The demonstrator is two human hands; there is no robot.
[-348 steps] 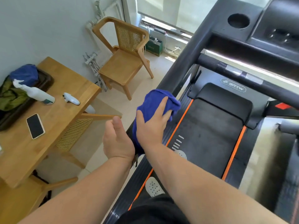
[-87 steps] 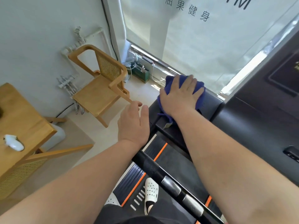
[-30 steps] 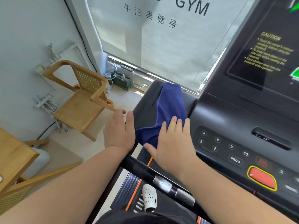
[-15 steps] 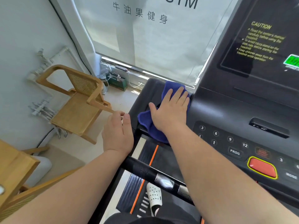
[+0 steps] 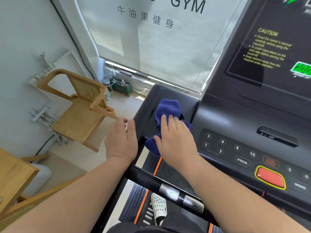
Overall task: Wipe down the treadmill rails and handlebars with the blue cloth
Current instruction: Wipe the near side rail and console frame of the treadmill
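Note:
The blue cloth (image 5: 168,111) lies bunched on the black left tray of the treadmill console (image 5: 148,106). My right hand (image 5: 176,140) presses flat on the cloth's near half with straight fingers; part of the cloth hangs over the tray's near edge. My left hand (image 5: 122,140) hovers open just left of the tray's edge and holds nothing. The black handlebar (image 5: 151,179) with its silver pulse sensors crosses below both wrists.
The console keypad (image 5: 232,148) and red stop button (image 5: 270,177) lie right of my right hand. A wooden chair (image 5: 80,113) stands at left near the wall. A wooden table corner (image 5: 11,174) is at lower left. A white shoe (image 5: 158,207) stands on the treadmill deck.
My right hand has slid the cloth back toward me along the tray's top, and the cloth has bunched up. My left hand has stayed beside the tray.

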